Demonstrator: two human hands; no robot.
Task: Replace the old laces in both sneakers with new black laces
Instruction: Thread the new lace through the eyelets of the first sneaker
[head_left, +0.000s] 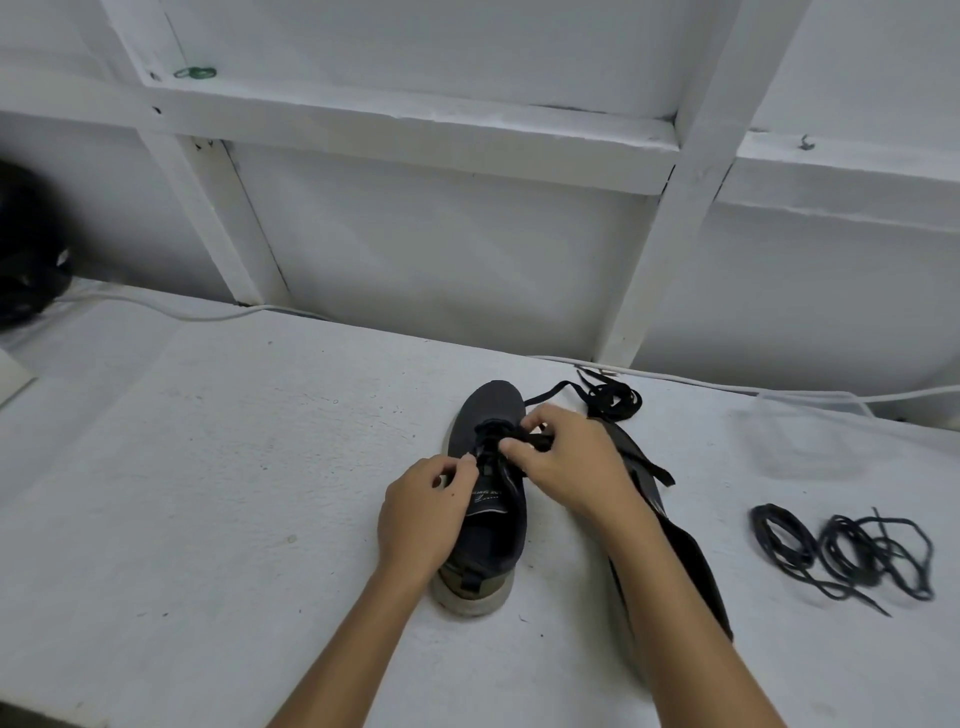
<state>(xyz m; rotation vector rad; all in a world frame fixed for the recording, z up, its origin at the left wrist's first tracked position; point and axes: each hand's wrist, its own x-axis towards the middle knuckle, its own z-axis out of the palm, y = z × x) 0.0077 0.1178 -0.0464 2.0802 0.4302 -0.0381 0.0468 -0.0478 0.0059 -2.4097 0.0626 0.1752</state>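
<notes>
Both forearms enter from the lower edge and meet over the dark sneaker (485, 499), which stands upright on the white table (208, 493), toe pointing away. Left hand (423, 512) has its fingers curled at the left eyelet row, apparently pinching the lace or the eyelet edge; the exact contact is hidden. Right hand (569, 462) pinches a flat black lace (524, 444) over the upper eyelets. Judged step: lacing this sneaker, whether threading or withdrawing cannot be told. Next move calls for a firm hold on the upper while the lace passes an eyelet. Second sneaker (675, 545) lies beside and partly under the right forearm. Further right, one lace bundle (610, 400) rests near the toe and coiled laces (841, 551) lie well apart.
</notes>
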